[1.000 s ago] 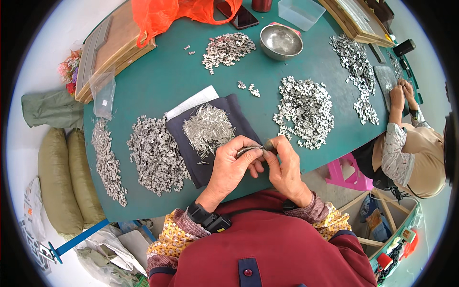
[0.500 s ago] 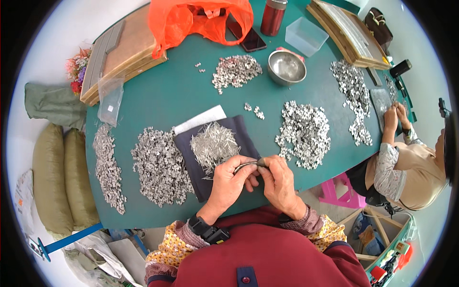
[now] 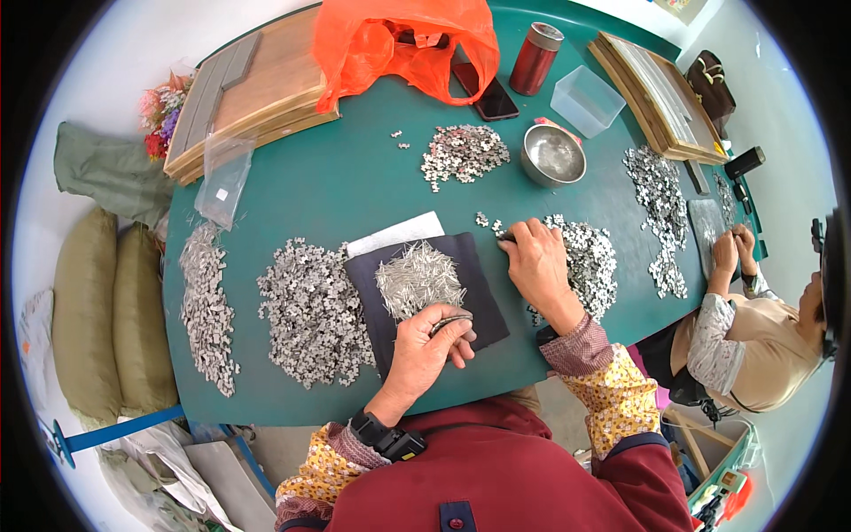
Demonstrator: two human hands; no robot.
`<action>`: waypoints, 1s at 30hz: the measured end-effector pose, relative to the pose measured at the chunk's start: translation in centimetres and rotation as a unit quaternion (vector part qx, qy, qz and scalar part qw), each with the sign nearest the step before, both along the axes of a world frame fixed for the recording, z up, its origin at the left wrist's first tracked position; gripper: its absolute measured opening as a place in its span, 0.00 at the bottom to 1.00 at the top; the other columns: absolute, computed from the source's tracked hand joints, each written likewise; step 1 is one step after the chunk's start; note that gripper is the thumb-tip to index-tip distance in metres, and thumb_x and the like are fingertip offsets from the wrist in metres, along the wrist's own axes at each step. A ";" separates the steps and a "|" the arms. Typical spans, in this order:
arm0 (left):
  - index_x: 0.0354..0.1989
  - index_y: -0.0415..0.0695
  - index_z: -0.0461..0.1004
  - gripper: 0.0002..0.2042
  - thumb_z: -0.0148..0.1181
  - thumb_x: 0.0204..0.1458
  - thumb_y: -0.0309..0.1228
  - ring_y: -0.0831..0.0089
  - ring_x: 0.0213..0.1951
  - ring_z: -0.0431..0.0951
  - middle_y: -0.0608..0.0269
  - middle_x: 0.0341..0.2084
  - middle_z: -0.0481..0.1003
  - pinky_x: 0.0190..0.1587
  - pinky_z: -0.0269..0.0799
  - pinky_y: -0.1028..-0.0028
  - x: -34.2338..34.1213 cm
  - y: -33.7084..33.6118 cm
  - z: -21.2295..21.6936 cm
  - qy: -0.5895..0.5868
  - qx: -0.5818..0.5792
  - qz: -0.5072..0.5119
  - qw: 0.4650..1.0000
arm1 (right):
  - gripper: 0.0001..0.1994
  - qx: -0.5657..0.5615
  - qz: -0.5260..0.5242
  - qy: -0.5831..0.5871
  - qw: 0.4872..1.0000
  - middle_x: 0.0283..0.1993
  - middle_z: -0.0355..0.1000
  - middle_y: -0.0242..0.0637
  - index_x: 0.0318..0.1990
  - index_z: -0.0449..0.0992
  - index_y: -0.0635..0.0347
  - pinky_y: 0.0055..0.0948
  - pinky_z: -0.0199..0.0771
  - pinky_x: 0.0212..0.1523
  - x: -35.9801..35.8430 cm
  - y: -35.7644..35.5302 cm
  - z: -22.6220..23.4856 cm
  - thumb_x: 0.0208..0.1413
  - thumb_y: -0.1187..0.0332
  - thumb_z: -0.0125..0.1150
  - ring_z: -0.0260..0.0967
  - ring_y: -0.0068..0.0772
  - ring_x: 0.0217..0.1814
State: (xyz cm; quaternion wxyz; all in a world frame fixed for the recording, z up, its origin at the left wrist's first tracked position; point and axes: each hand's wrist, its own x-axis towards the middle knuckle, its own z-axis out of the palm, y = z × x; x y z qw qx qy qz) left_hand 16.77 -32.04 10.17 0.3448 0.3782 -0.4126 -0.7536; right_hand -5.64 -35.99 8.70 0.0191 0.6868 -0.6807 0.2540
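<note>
Since the earlier frame our hands have split: they were together over the dark cloth's near edge, now the right hand (image 3: 536, 266) has reached out to the right and up, and the left hand (image 3: 425, 350) stays back at the cloth.

Left hand is closed on a small curved metal piece (image 3: 450, 321), pinched between thumb and fingertips, just above the near edge of the dark cloth (image 3: 479, 284). The pile of thin metal pins (image 3: 418, 279) lies on that cloth, right above the left hand, near but not touching.

Right hand is fingers-down at the left edge of the heap of small metal parts (image 3: 585, 262), fingertips together on something small and dark; we cannot tell what, too small. The heap lies under and to the right of that hand, touching it.

Both rest on the green bench (image 3: 337, 195). Left of the cloth is a bigger heap of silver parts (image 3: 310, 310), and a long strip of parts (image 3: 206, 306) near the bench's left edge. A white paper sheet (image 3: 394, 235) pokes out from under the cloth's far edge. Further back: another small heap (image 3: 463, 152), steel bowl (image 3: 552, 155), orange plastic bag (image 3: 399, 40), red cylinder can (image 3: 534, 59), clear plastic box (image 3: 586, 99), phone (image 3: 486, 93), wooden boards (image 3: 257, 89).

Another person's hands (image 3: 734, 253) work at the bench's right end, well apart from ours.
</note>
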 end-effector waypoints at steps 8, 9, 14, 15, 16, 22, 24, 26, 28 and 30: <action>0.41 0.33 0.76 0.07 0.58 0.60 0.25 0.76 0.24 0.79 0.57 0.26 0.78 0.22 0.74 0.79 0.3 0.2 -0.2 -0.006 0.000 0.010 1.000 | 0.05 0.018 0.024 0.017 0.999 0.31 0.69 0.42 0.33 0.72 0.61 0.44 0.63 0.40 -0.4 1.0 -0.4 0.52 0.71 0.62 0.68 0.49 0.36; 0.41 0.33 0.76 0.07 0.58 0.60 0.25 0.76 0.24 0.79 0.57 0.26 0.78 0.22 0.74 0.79 0.3 0.2 -0.2 -0.006 0.001 0.010 1.000 | 0.05 0.030 0.032 -0.050 0.998 0.31 0.70 0.42 0.34 0.74 0.62 0.42 0.64 0.39 -0.5 1.4 -0.4 0.53 0.72 0.62 0.69 0.47 0.34; 0.43 0.31 0.74 0.08 0.58 0.59 0.24 0.71 0.24 0.80 0.52 0.28 0.79 0.22 0.76 0.76 0.3 0.0 -0.1 0.021 0.020 0.024 0.999 | 0.06 0.204 -0.008 -0.378 0.903 0.27 0.72 0.34 0.40 0.77 0.65 0.23 0.65 0.31 0.7 3.5 3.0 0.59 0.72 0.59 0.63 0.19 0.29; 0.43 0.31 0.74 0.08 0.58 0.59 0.24 0.71 0.24 0.80 0.52 0.28 0.79 0.22 0.76 0.76 0.1 -0.1 -0.1 0.021 0.022 0.025 0.999 | 0.06 0.206 -0.008 -0.378 0.903 0.27 0.72 0.34 0.40 0.77 0.65 0.23 0.65 0.31 0.9 4.1 3.0 0.59 0.72 0.59 0.63 0.19 0.29; 0.43 0.31 0.74 0.08 0.58 0.59 0.24 0.70 0.24 0.80 0.52 0.28 0.79 0.22 0.76 0.76 0.0 -0.1 0.0 0.036 0.022 0.025 0.999 | 0.06 0.200 0.007 -0.437 0.877 0.27 0.71 0.31 0.39 0.76 0.66 0.22 0.65 0.31 1.3 4.7 3.0 0.60 0.72 0.59 0.63 0.17 0.29; 0.43 0.31 0.74 0.08 0.60 0.57 0.23 0.69 0.25 0.80 0.52 0.29 0.79 0.23 0.77 0.75 -0.4 0.3 -0.2 0.059 0.024 0.042 0.997 | 0.06 0.202 0.043 -0.552 0.808 0.28 0.72 0.26 0.38 0.76 0.66 0.20 0.66 0.32 3.2 7.1 2.2 0.62 0.71 0.57 0.64 0.15 0.31; 0.43 0.32 0.74 0.09 0.61 0.56 0.22 0.69 0.25 0.80 0.53 0.29 0.79 0.24 0.77 0.74 -0.4 0.4 -0.1 0.055 0.024 0.050 0.997 | 0.06 0.203 0.050 -0.544 0.813 0.28 0.72 0.27 0.37 0.76 0.67 0.21 0.66 0.32 4.0 7.8 2.1 0.61 0.72 0.58 0.64 0.15 0.30; 0.43 0.32 0.74 0.09 0.61 0.56 0.22 0.71 0.25 0.80 0.55 0.28 0.78 0.24 0.77 0.76 -0.4 0.5 -0.1 0.046 0.016 0.067 0.997 | 0.05 0.202 0.063 -0.463 0.861 0.26 0.72 0.32 0.36 0.76 0.67 0.24 0.67 0.30 4.6 8.2 2.5 0.59 0.73 0.59 0.64 0.17 0.29; 0.43 0.31 0.74 0.09 0.62 0.55 0.20 0.74 0.24 0.79 0.58 0.27 0.78 0.24 0.77 0.78 -0.4 0.5 -0.1 0.043 0.011 0.085 0.995 | 0.05 0.198 0.086 -0.419 0.882 0.26 0.72 0.35 0.36 0.76 0.67 0.25 0.67 0.30 5.0 8.5 3.0 0.58 0.73 0.59 0.65 0.18 0.28; 0.43 0.31 0.74 0.10 0.63 0.54 0.20 0.72 0.25 0.80 0.57 0.28 0.78 0.24 0.77 0.77 -0.2 0.6 0.0 0.032 0.007 0.076 0.997 | 0.05 0.208 0.104 -0.372 0.899 0.26 0.73 0.40 0.35 0.76 0.68 0.28 0.68 0.29 5.1 8.5 3.5 0.58 0.73 0.59 0.66 0.20 0.28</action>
